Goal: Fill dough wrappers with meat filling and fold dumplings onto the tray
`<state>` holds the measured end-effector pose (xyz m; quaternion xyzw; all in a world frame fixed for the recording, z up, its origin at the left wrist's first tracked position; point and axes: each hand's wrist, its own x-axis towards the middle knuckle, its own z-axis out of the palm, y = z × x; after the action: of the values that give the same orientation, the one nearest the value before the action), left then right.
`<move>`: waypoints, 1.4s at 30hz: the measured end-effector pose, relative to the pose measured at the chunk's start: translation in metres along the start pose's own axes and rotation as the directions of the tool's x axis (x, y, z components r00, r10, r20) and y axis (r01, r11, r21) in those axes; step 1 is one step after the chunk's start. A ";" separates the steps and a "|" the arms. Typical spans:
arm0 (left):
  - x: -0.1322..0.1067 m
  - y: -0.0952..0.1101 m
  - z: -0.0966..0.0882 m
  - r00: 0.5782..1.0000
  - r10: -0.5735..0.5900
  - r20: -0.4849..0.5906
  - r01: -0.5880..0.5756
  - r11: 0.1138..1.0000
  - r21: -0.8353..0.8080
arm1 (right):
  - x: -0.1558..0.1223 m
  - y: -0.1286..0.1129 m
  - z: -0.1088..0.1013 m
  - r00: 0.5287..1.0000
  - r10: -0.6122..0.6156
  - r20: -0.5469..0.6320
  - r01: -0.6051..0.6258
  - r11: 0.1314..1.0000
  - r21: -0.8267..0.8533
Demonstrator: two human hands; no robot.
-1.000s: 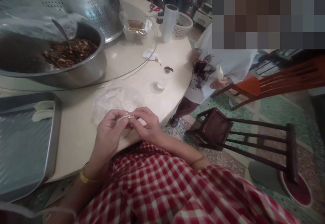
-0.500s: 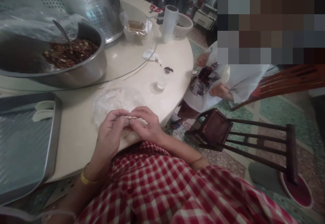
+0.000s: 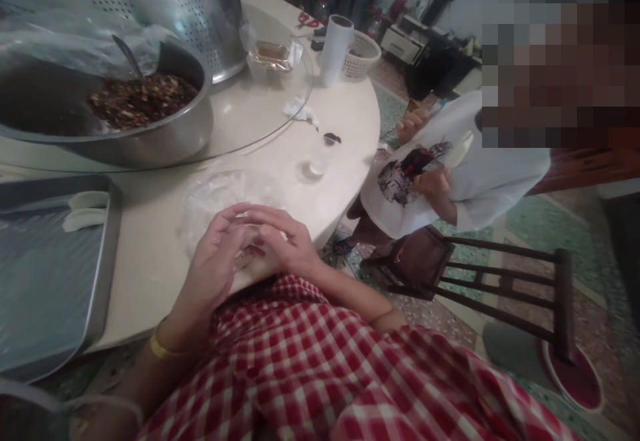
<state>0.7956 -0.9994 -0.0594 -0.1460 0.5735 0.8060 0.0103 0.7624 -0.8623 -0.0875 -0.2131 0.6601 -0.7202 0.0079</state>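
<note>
My left hand (image 3: 215,254) and my right hand (image 3: 287,241) meet fingertip to fingertip at the table's near edge. Their fingers are curled together, hiding most of what lies between them; what they hold cannot be made out. Just beyond and beneath them lies a crumpled clear plastic sheet (image 3: 197,208). To the left, a grey metal tray (image 3: 45,281) bears two pale crescent-shaped dumplings (image 3: 86,220) near its right wall. Behind the tray, a steel bowl (image 3: 193,138) contains dark chopped filling (image 3: 143,102) with a spoon (image 3: 127,56) standing in it.
A perforated steel cover (image 3: 213,41) and a foil-like container (image 3: 273,58) rest on the glass turntable. Farther right stand a white roll (image 3: 337,54), a basket (image 3: 367,60) and a small translucent cup (image 3: 319,164). A person in a white shirt (image 3: 480,188) stands beside a wooden chair (image 3: 423,261).
My fingers have drawn closer over the spot between them, and the pale edge at the fingertips no longer shows. The person at right has shifted, with a pale object raised in one hand.
</note>
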 end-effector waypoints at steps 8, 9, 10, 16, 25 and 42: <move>-0.003 0.005 0.001 0.982 0.068 0.176 -0.133 0.910 0.393 | 0.025 0.020 0.003 0.835 0.444 0.324 -0.541 0.563 0.625; -0.004 0.004 0.000 0.967 0.119 0.223 -0.214 0.855 0.472 | 0.027 0.024 0.007 0.827 0.431 0.360 -0.558 0.561 0.611; -0.004 0.004 -0.001 0.949 0.163 0.271 -0.289 0.795 0.533 | 0.028 0.027 0.011 0.827 0.414 0.380 -0.561 0.568 0.602; 0.001 0.011 -0.007 0.799 0.258 0.543 -0.584 0.550 0.598 | 0.022 0.025 0.024 0.871 0.350 0.345 -0.492 0.600 0.631; 0.016 0.021 -0.005 0.714 0.186 0.675 -0.672 0.452 0.587 | 0.022 0.023 0.025 0.863 0.339 0.374 -0.499 0.683 0.533; 0.013 0.023 -0.009 0.638 0.376 0.672 -0.766 0.228 0.600 | 0.023 0.012 0.022 0.866 0.320 0.384 -0.491 0.684 0.540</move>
<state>0.7810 -1.0179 -0.0440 0.2697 0.8861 0.3605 -0.1102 0.7455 -0.8910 -0.0915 -0.1375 0.4090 -0.8419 0.3242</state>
